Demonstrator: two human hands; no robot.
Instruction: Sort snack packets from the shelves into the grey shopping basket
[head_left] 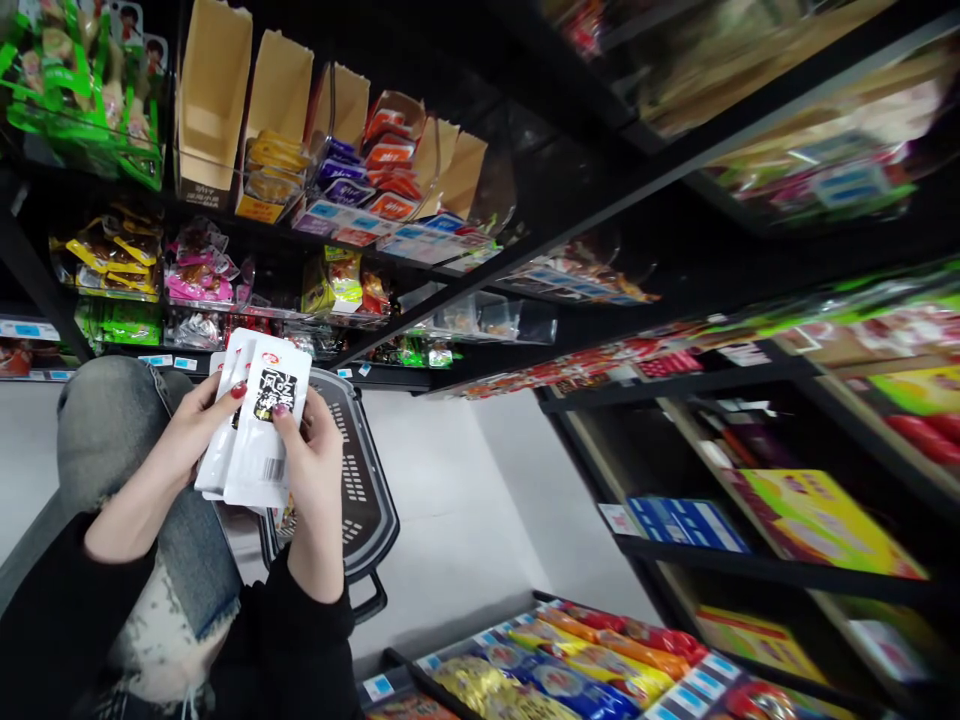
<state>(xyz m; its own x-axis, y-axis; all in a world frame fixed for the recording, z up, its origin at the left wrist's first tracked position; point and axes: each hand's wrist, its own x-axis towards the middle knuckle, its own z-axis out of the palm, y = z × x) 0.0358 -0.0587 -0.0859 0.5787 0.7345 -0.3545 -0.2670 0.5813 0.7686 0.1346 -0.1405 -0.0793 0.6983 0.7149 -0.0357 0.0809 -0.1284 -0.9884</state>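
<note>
Both hands are closed on a few white packets [256, 470], left hand [187, 425] and right hand [316, 445] pinching opposite edges, just right of the bent knee [109, 430]. Beneath them I see a dark basket [391, 530]; far off, shelved cardboard boxes [214, 100]; near right, colourful bags [559, 675] in rows.

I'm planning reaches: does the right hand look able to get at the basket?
Probably yes: the basket lies below the right hand, part of its rim uncovered, though that hand holds white packets.
</note>
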